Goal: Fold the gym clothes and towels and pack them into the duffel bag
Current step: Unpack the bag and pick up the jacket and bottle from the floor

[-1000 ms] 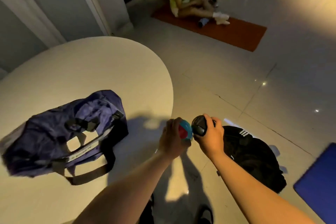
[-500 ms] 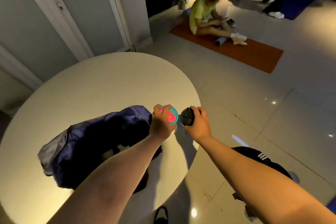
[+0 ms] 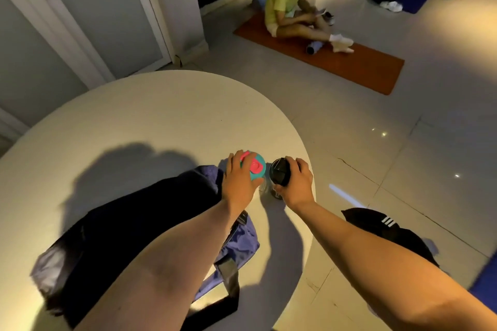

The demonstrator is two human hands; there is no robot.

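Note:
A purple duffel bag (image 3: 236, 244) with dark straps lies on the round white table (image 3: 161, 115), mostly hidden under my left forearm. My left hand (image 3: 238, 183) grips a bottle with a teal and pink lid (image 3: 256, 168) from above, just past the bag's far end. Beside it, my right hand (image 3: 297, 183) holds a bottle with a black lid (image 3: 279, 170). Both bottles are near the table's right edge; their lower parts are hidden, so I cannot tell whether they touch the tabletop. No clothes or towels show on the table.
A black bag with white stripes (image 3: 387, 234) lies on the tiled floor right of the table. A person (image 3: 290, 5) sits on an orange mat (image 3: 349, 62) farther back. A blue mat (image 3: 484, 279) is at the right edge. Doors stand at the left.
Both hands carried the two bottles from over the floor by the black bag to above the table's right edge, beside the duffel. The view rose and turned toward the table.

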